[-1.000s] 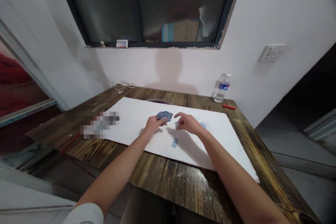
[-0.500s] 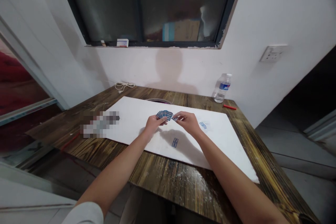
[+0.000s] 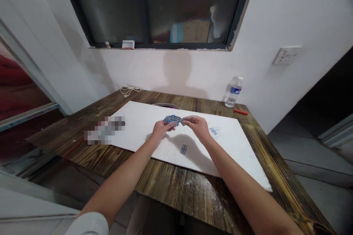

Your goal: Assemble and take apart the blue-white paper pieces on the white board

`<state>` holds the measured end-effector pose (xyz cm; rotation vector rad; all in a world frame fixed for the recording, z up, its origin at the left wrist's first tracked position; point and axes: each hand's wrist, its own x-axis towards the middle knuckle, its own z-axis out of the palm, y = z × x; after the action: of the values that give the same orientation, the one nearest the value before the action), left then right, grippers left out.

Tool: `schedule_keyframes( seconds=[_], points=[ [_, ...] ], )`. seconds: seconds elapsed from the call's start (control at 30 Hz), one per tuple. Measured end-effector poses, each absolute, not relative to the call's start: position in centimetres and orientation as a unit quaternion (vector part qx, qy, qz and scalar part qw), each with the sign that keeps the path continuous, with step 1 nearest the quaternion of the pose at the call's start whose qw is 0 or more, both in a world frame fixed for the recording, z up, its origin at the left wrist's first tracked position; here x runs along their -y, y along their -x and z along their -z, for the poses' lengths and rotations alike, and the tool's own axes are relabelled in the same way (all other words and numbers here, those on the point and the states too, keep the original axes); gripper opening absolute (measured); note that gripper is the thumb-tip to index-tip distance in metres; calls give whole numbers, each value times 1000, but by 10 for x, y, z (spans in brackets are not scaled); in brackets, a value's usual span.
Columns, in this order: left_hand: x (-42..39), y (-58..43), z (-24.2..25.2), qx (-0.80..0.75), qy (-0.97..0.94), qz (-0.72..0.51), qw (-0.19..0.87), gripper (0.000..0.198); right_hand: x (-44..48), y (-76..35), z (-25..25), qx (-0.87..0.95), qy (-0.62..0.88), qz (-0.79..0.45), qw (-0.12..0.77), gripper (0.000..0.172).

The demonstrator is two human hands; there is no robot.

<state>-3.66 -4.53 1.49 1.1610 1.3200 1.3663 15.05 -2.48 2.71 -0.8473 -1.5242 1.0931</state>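
Note:
My left hand (image 3: 164, 130) holds a tight fan of small blue rectangular cards (image 3: 171, 119) between fingers and thumb. My right hand (image 3: 197, 125) comes in from the right, and its thumb and fingertips pinch one small blue card (image 3: 182, 122) at the right end of the fan. Two more blue cards lie flat on the white sheet (image 3: 143, 125): one (image 3: 183, 149) below my hands, the other (image 3: 213, 130) to the right of my right hand. The printing on the cards is too small to read.
The sheet lies on a dark-grained wooden table (image 3: 176, 183). A pixelated blurred patch (image 3: 104, 130) covers the sheet's left end. At the back stand a water bottle (image 3: 233, 92), a red stick (image 3: 241, 112), a white cable (image 3: 130, 90) and a round rim (image 3: 167, 105).
My right hand has moved left from a loose open pose beside the fan and now pinches a blue card at its right end. My left hand and the fan have barely moved.

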Motion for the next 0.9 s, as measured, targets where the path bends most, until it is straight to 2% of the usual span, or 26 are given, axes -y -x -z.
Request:
schedule_keyframes(
  seconds=[0.13,0.3,0.9],
  points=[
    [46,37,-15,-529,-471,-553,438,33,29,-148,-28,646,395,-402,515,27],
    [47,36,-15,-527,-482,-548,436,34,34,-140,-27,597,386,-483,512,34],
    [49,34,-15,-519,-512,-520,446,39,36,-133,-19,567,421,-499,502,41]
  ],
)
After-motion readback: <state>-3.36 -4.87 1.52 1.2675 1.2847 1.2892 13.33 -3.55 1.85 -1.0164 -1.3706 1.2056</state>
